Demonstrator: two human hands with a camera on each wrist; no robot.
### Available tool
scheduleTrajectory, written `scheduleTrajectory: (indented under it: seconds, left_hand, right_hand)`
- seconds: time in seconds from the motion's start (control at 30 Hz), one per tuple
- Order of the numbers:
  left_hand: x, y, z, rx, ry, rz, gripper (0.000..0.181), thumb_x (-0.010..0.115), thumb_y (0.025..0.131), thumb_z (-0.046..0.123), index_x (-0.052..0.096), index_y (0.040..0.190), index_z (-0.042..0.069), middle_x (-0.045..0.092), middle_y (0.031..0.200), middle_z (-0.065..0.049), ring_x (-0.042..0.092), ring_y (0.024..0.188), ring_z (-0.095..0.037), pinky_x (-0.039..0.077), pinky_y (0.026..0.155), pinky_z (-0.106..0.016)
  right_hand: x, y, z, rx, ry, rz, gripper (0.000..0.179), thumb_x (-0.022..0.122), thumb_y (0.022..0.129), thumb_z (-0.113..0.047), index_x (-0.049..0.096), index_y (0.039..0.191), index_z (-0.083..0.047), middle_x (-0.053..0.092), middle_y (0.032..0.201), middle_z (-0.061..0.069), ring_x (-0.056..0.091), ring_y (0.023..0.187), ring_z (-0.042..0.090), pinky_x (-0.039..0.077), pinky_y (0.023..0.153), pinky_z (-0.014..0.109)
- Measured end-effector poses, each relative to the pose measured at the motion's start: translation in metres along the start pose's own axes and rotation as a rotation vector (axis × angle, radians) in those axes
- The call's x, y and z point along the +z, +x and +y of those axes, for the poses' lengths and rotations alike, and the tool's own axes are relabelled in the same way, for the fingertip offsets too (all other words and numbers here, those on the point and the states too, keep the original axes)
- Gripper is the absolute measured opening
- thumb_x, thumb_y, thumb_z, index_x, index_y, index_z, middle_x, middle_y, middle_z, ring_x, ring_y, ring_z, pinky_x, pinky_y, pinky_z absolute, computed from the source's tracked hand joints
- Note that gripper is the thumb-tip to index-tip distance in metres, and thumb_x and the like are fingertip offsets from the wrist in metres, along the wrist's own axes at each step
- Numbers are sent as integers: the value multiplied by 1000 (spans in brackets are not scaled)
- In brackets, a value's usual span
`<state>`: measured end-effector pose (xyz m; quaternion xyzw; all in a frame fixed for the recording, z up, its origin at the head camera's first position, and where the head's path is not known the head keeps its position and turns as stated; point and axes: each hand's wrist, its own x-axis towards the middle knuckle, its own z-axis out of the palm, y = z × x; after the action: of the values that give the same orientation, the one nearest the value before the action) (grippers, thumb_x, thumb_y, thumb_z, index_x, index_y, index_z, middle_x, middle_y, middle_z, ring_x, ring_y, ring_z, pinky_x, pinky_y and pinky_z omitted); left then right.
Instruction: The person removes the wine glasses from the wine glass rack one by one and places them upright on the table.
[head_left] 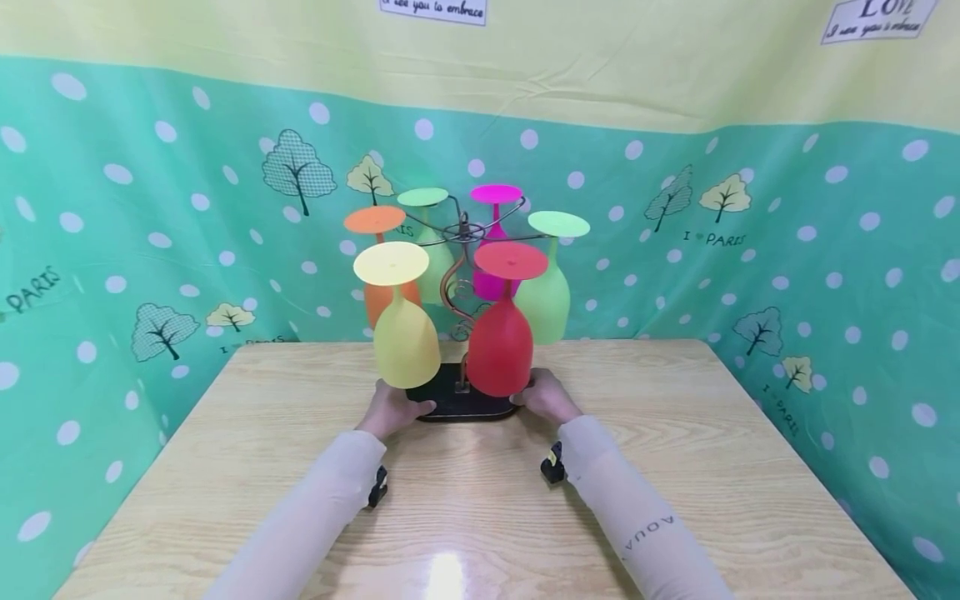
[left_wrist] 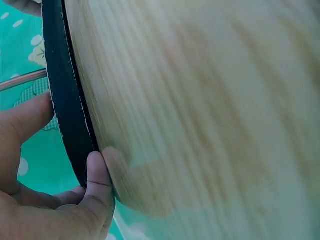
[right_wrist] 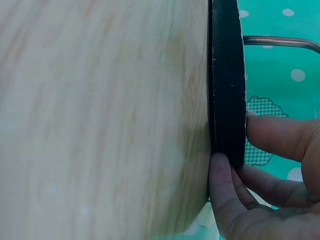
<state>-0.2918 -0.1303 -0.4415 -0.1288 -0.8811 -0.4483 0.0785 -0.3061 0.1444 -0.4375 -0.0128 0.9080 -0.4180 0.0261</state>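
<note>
A metal wine glass rack with a flat black base (head_left: 465, 403) stands on the wooden table. Several coloured goblets hang upside down from its curled arms; the yellow goblet (head_left: 407, 343) and the red goblet (head_left: 501, 346) are nearest me. My left hand (head_left: 393, 408) grips the base's left end, and my right hand (head_left: 550, 397) grips its right end. In the left wrist view, the thumb is on top of the base edge (left_wrist: 67, 100) with fingers at its underside. The right wrist view shows the same pinch on the base edge (right_wrist: 229, 85).
Behind the front pair hang an orange goblet (head_left: 377, 221), a magenta goblet (head_left: 495, 271) and pale green goblets (head_left: 546, 304). The wooden table (head_left: 660, 433) reaches back to a green dotted curtain (head_left: 600, 183).
</note>
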Motion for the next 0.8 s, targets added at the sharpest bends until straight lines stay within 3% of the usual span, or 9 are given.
scheduleTrajectory:
  seconds: [0.33, 0.57, 0.8]
  left_hand:
    - [5, 0, 3, 31, -10, 24, 84, 84, 69, 2, 36, 138, 6, 46, 139, -18, 38, 133, -35, 29, 110, -50]
    - [10, 1, 2, -22, 12, 7, 86, 84, 69, 7, 35, 140, 9, 44, 140, -16, 35, 133, -34, 26, 111, -51]
    - [13, 5, 0, -36, 29, -7, 82, 84, 71, 11, 37, 138, 10, 44, 139, -15, 34, 133, -35, 26, 110, -53]
  right_hand:
    - [-4, -2, 3, 5, -7, -7, 36, 72, 75, -4, 65, 110, 2, 66, 106, 14, 61, 101, 30, 47, 94, 46]
    - [-4, -1, 8, 26, 12, 2, 37, 72, 74, -5, 65, 110, 2, 66, 108, 15, 60, 104, 32, 45, 97, 47]
    - [-8, -2, 10, 11, 20, -5, 38, 71, 75, -3, 65, 112, 1, 65, 110, 15, 61, 104, 31, 47, 94, 47]
